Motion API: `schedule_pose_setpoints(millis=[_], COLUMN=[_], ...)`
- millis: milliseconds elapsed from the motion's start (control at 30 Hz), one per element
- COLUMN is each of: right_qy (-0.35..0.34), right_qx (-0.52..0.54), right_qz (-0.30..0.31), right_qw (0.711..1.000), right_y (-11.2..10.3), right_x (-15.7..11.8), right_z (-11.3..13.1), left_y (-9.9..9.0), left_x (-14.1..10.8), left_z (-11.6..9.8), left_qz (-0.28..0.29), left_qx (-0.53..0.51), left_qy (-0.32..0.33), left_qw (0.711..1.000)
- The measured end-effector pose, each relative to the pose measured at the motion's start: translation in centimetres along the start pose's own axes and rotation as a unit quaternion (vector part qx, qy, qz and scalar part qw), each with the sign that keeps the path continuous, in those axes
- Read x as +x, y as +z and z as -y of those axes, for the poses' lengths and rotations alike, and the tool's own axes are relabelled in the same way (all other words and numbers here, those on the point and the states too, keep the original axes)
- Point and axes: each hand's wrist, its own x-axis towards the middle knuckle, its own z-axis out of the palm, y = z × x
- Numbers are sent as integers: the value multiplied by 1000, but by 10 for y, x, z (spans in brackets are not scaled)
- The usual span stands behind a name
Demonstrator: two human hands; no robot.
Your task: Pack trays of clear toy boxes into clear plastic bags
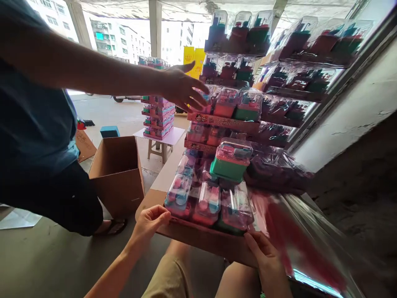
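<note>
My left hand (pixel 151 222) grips the near left corner of a brown cardboard tray (pixel 198 238) that rests over my knees. My right hand (pixel 263 254) grips the tray's near right edge. In the tray lie clear plastic toy packs (pixel 208 201) with pink and blue parts inside. A green and pink toy case (pixel 232 160) sits on top of them. Behind, more such trays (pixel 223 121) are stacked high. A co-worker's hand (pixel 182 89) reaches from the left and touches a pack on that stack.
The co-worker stands at left in a dark shirt. An open cardboard box (pixel 119 174) stands on the floor by their feet. A stool (pixel 159 145) further back carries another stack of packs. A grey wall (pixel 356 120) closes the right side.
</note>
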Motion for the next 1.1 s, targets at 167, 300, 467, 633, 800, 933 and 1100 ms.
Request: schedule_pose_setpoints(millis=[167,300,467,633,800,933,1100], right_qy=[6,-19,-107,-109,-84,-81,-93], right_qx=[-9,-55,-90,-100,-115,-123,-131], right_qz=[-15,31,29,19,22,19,34], right_qw=[1000,998,990,989,990,989,986], right_y=[2,0,0,2,0,0,5], right_x=[4,7,7,6,7,6,2], right_z=[-13,-9,-10,-13,-12,-13,-13], left_y=[-2,0,-4,-9,-2,0,-6], left_x=[-1,2,7,7,6,5,2], left_z=[4,10,20,31,28,14,7], left_qz=[-20,-44,-73,-78,-33,-61,-83], left_qx=[20,26,69,76,83,75,84], left_qy=[37,47,77,85,100,129,131], left_qw=[999,998,992,990,991,987,984])
